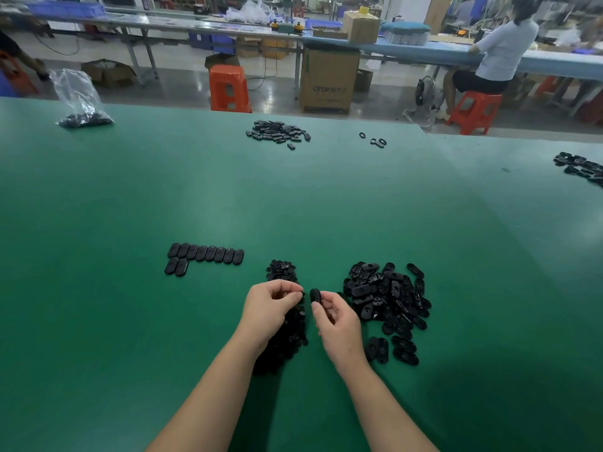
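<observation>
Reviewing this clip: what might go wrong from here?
1. The right hand holds the oval shell only at its fingertips; it may slip into the loose shell pile beside it.
2. The left hand pinches over the small-parts pile; what it holds is too small to tell, so a piece might drop back unnoticed.
3. The left wrist hangs over that pile and may scatter it.

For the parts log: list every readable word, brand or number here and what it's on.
"OTOR": front of the brown cardboard box on the floor.
The characters beside it and the line beneath: too blurred to read.
Black plastic pieces: no readable marking.
</observation>
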Demonstrator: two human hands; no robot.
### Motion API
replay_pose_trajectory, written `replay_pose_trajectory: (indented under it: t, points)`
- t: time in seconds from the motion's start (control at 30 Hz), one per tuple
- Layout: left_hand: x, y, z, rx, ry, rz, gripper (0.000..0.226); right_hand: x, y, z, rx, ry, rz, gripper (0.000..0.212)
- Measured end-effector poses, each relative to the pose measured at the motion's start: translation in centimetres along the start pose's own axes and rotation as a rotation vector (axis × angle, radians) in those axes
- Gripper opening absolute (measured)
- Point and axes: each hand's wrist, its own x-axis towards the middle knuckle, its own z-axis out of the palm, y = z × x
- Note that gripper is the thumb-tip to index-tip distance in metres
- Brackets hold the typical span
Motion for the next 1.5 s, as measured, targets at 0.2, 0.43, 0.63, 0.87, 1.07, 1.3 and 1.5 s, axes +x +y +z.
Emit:
replay_pose_trajectory:
  t: [0.2,0.43,0.63,0.87,1.07,1.3,1.5]
  points:
    - [-0.2,0.3,0.6,0.421,-0.013,0.242,0.016,0.1,-0.2,-0.2,-0.117,-0.019,-0.06,0.019]
    - [-0.2,0.3,1.4,0.664,-0.028,0.418,0.013,0.1,-0.3,-0.2,-0.268,-0.059,-0.064,0.02]
    - [0.0,0.3,1.4,0.7,-0.02,0.438,0.011,-0.2,-0.8,-0.2,-0.229,-0.09,-0.063,0.024]
    - [0.0,0.1,2.0,0.736,0.01,0.438,0.012,-0.1,-0.8,-0.3,-0.223,-0.096,-0.023,0.024]
    - [-0.1,0.0,2.5,0.724,0.054,0.394,0.005,-0.3,-1.0,-0.4,-0.221,-0.103,-0.024,0.025]
    - [0.3,0.4,1.8,0.634,0.035,0.31,0.027,-0.4,-1.1,-0.3,-0.184,-0.096,-0.017,0.028]
    - [0.4,0.9,1.6,0.507,-0.028,0.177,0.008,-0.3,-0.8,-0.2,-0.164,-0.056,0.003,0.023]
